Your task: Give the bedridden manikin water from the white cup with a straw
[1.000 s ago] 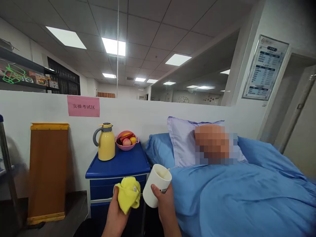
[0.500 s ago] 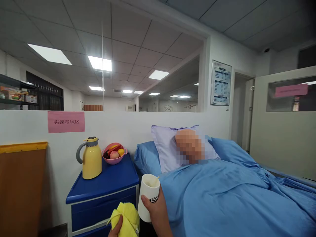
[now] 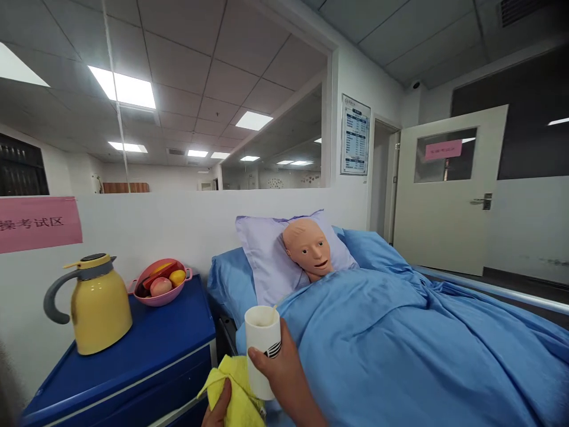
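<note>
My right hand is wrapped round a white cup with black stripes, held upright over the near side of the bed. A thin pale stick, perhaps a straw or spoon handle, leans out of the cup's rim. Just left of it, my left hand grips a crumpled yellow cloth, which partly overlaps the cup's lower side. Beyond the cup, a manikin lies with its head on a lilac pillow. A blue quilt covers it up to the neck.
At left stands a blue bedside cabinet bearing a yellow thermos jug and a pink bowl of fruit. A bed rail runs along the far right. Behind is a white half wall; a door stands at right.
My view has turned right and come nearer the bed. The cabinet, jug and bowl now sit further left and look larger. Both hands keep hold of the cup and cloth.
</note>
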A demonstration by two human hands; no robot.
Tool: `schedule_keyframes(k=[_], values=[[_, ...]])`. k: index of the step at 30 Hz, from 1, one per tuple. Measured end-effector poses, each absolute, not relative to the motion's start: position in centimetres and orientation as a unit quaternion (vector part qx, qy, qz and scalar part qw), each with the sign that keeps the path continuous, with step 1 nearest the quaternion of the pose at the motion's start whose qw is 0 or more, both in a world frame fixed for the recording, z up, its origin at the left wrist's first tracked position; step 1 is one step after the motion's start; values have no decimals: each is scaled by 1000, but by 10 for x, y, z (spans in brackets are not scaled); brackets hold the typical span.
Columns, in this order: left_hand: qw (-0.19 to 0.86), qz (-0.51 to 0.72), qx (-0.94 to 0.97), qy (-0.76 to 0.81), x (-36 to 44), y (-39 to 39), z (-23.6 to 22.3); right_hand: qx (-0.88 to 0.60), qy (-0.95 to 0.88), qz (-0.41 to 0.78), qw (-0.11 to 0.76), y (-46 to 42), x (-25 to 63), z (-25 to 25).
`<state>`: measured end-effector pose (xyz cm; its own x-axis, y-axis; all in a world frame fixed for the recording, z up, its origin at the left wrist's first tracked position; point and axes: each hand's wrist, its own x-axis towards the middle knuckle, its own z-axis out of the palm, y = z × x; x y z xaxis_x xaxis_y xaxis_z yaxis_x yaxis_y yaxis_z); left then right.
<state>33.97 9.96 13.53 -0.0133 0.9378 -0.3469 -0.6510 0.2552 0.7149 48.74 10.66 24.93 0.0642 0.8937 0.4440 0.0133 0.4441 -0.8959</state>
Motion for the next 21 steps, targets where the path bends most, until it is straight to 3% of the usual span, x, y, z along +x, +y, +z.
schedule_keyframes(k=[10,21], values=[[694,614,122,355,437,158,205,-460,-567,278,623,157,597,268],[716,616,108,309,517,216,235,-420,-579,341,610,232,663,253]])
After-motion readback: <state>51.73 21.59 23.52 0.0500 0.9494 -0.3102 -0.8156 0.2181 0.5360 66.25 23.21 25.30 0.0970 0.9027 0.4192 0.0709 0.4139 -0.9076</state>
